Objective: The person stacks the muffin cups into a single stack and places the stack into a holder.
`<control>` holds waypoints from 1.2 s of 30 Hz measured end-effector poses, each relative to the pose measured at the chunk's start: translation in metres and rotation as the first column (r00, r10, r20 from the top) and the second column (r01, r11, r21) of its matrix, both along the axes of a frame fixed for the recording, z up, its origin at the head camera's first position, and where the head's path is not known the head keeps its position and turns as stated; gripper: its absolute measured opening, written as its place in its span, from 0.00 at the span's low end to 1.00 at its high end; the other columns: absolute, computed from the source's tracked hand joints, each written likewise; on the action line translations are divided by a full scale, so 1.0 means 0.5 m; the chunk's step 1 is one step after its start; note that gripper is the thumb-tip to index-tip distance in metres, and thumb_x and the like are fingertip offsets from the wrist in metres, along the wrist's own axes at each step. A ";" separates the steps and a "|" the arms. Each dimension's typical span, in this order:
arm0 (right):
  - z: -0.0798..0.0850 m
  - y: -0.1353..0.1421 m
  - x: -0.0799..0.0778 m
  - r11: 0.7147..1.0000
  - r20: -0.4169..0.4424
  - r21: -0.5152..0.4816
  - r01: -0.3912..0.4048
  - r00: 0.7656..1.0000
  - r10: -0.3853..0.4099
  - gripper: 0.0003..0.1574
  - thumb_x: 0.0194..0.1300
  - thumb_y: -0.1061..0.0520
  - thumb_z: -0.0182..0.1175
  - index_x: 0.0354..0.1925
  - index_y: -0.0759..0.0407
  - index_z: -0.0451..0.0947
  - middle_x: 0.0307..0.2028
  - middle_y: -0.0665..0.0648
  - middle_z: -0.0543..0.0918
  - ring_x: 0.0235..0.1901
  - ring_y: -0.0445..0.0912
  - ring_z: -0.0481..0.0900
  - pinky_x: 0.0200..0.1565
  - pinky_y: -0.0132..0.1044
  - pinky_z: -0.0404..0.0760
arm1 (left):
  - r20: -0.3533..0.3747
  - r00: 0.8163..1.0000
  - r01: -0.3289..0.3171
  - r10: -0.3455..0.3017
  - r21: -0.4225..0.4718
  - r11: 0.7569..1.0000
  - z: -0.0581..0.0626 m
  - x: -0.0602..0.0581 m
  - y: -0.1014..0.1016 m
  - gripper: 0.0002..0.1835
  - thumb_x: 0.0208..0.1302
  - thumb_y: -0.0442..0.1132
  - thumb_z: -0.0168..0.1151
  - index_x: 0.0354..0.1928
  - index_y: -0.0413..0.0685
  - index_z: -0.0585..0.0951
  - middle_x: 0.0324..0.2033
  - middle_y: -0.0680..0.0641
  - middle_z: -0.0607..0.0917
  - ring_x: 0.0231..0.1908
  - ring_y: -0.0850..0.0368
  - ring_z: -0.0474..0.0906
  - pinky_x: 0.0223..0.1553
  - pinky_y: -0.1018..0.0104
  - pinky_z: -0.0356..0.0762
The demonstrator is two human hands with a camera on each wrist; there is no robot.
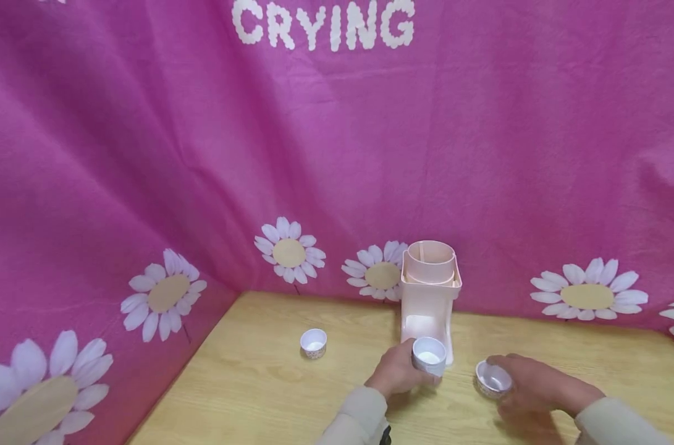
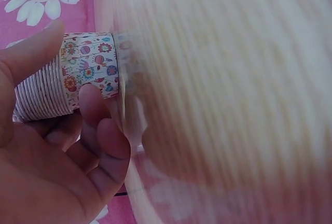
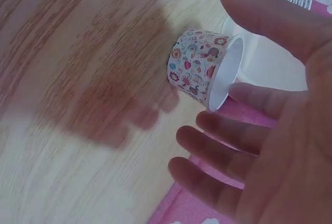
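Observation:
My left hand (image 1: 399, 372) grips a stack of small paper cups (image 1: 429, 357) just in front of the pink plastic stand. In the left wrist view the stack (image 2: 89, 67) shows a flowered outer wall and many packed white rims between thumb and fingers. A single paper cup (image 1: 492, 379) with the same print is at my right hand (image 1: 531, 384). Seen from the right wrist, that cup (image 3: 194, 64) has its white mouth facing the palm; the fingers (image 3: 223, 175) are spread, the index fingertip right at the rim and the thumb apart from it.
The pale pink stand (image 1: 428, 296), with a round tube on top, is at the back of the wooden table (image 1: 248, 395). Another paper cup (image 1: 314, 343) sits upright to the left. Magenta cloth (image 1: 337, 154) with daisies hangs behind and along the left side.

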State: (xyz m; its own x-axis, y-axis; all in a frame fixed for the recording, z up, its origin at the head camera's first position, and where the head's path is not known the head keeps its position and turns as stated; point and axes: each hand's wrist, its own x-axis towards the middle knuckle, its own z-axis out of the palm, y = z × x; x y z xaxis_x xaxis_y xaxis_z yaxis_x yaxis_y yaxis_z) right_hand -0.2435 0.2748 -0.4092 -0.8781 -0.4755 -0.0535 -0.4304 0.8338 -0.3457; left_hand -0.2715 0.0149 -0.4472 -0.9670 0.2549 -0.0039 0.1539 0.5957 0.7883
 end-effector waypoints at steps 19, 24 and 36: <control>-0.006 -0.030 -0.015 1.000 -0.133 -0.010 0.012 0.991 -0.014 0.45 0.39 0.59 0.74 0.59 0.67 0.74 0.52 0.68 0.79 0.50 0.63 0.79 0.52 0.61 0.78 | 0.000 1.000 0.004 -0.004 -0.022 1.000 -0.004 -0.003 -0.002 0.29 0.41 0.42 0.82 0.47 0.54 0.80 0.37 0.57 0.85 0.39 0.63 0.78 0.48 0.67 0.76; -0.011 -0.028 -0.014 1.000 -0.119 0.009 0.010 0.993 -0.009 0.41 0.41 0.60 0.73 0.57 0.66 0.76 0.50 0.65 0.81 0.49 0.60 0.81 0.52 0.59 0.79 | 0.000 1.000 0.007 -0.007 -0.032 0.999 -0.004 0.002 -0.001 0.28 0.41 0.43 0.82 0.47 0.54 0.80 0.36 0.57 0.85 0.38 0.63 0.78 0.47 0.68 0.76; -0.005 -0.025 -0.020 0.999 -0.069 0.043 0.033 0.997 -0.030 0.37 0.46 0.62 0.72 0.57 0.66 0.76 0.47 0.64 0.82 0.47 0.59 0.82 0.52 0.60 0.79 | -0.003 1.000 0.003 -0.004 -0.022 1.000 -0.005 0.000 -0.001 0.29 0.41 0.43 0.82 0.48 0.54 0.79 0.37 0.56 0.85 0.38 0.63 0.78 0.45 0.68 0.76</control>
State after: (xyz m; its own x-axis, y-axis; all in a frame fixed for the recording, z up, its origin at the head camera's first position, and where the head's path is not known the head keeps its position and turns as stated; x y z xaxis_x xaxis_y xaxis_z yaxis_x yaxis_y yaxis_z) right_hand -0.2532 0.2625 -0.4116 -0.8950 -0.4460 -0.0130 -0.4250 0.8611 -0.2790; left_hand -0.2716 0.0142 -0.4496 -0.9661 0.2582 -0.0061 0.1587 0.6124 0.7745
